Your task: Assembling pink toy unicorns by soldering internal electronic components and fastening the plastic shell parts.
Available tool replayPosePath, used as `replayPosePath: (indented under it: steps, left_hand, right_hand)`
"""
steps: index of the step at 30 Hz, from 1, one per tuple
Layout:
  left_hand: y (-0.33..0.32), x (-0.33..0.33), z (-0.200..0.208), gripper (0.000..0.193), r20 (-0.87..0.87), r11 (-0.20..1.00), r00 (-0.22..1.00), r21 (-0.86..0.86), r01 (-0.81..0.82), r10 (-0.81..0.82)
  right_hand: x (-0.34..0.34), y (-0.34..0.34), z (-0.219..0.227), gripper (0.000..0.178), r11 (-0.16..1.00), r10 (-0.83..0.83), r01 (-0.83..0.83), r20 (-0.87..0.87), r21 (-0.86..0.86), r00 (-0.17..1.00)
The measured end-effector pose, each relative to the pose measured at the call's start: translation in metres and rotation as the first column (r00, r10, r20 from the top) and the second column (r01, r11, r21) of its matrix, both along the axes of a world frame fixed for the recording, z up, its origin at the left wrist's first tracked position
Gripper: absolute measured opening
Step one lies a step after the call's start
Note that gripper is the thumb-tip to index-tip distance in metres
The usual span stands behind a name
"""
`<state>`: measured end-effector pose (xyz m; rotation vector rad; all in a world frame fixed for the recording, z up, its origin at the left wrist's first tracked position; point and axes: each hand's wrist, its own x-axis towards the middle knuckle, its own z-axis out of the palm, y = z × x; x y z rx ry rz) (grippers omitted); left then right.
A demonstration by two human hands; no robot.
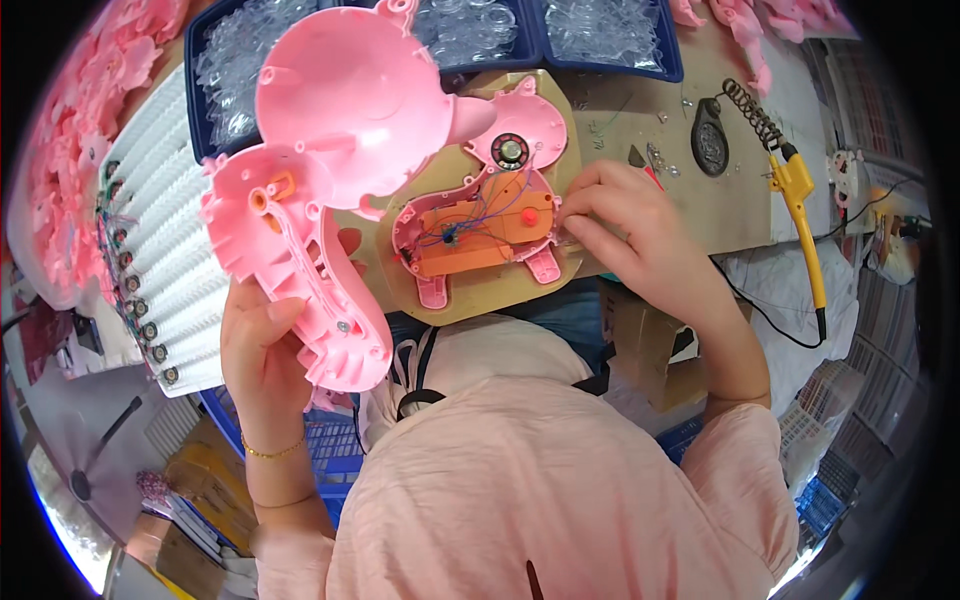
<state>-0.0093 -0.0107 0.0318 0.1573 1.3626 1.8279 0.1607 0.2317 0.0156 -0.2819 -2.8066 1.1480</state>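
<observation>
While gripping the pink toy shell half (320, 190) up off the surface, left hand (262, 345) wrapped tight around its lower edge; right hand (625, 225) pinching at the open toy half (480, 225) lying on the wooden jig board (500, 290).

A toy assembly workshop: soldering iron (800, 215), bins of clear parts (600, 30), pink toy shells (70, 120).

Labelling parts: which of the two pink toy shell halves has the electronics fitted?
The pink plastic shell half lying on the workbench jig, by the right hand: it holds an orange board, wires and speaker. The shell half in the left hand is bare inside.
</observation>
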Motion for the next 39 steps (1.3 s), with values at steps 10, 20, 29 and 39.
replayPosePath:
  steps: [10,20,29,39]
  left_hand:
    - [0.002,0.004,-0.011,0.063,-0.014,0.999,1.0,-0.025,0.024,-0.025]
    - [-0.002,-0.001,-0.009,0.057,0.061,0.993,0.992,0.018,0.114,-0.115]
    - [0.009,0.006,-0.005,0.05,0.025,0.999,0.999,0.028,0.024,-0.025]
    - [0.022,0.01,-0.014,0.036,0.019,0.994,0.999,-0.096,0.045,-0.043]
  right_hand:
    - [-0.011,-0.003,0.014,0.009,0.949,0.089,-0.101,0.054,0.298,0.995]
    - [0.019,0.019,-0.008,0.023,0.822,-0.302,0.323,-0.121,0.469,0.946]
    - [-0.039,0.012,0.011,0.023,0.627,-0.191,0.462,0.451,-0.627,0.872]
    - [-0.033,-0.041,0.005,0.011,0.458,-0.168,0.186,0.121,-0.869,0.978]
